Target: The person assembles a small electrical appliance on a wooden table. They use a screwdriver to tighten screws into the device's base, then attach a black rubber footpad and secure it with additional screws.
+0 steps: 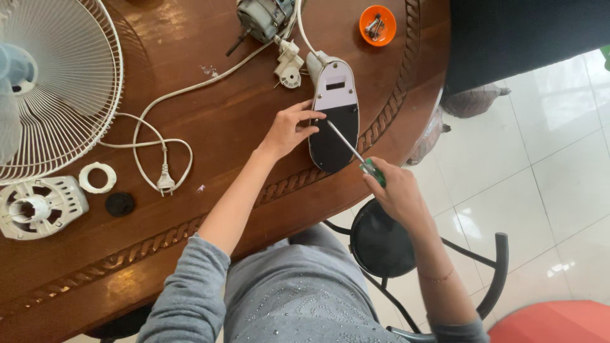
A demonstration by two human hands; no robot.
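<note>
My left hand [289, 129] rests its fingers on the left edge of an oval fan housing [335, 114], white at the top and black below, lying on the wooden table [222, 108]. My right hand [395, 188] grips a green-handled screwdriver [356, 154]; its metal shaft slants up-left and the tip touches the black part of the housing. A white cable [210, 73] runs from the housing's top across the table.
A fan motor [262, 18] and a white switch part [289, 65] lie at the top. An orange dish [377, 25] holds screws. A white fan grille [60, 82], plug [165, 183], white ring [97, 177], black cap [119, 204] and motor cover [38, 206] lie left. Black stool [381, 244] below.
</note>
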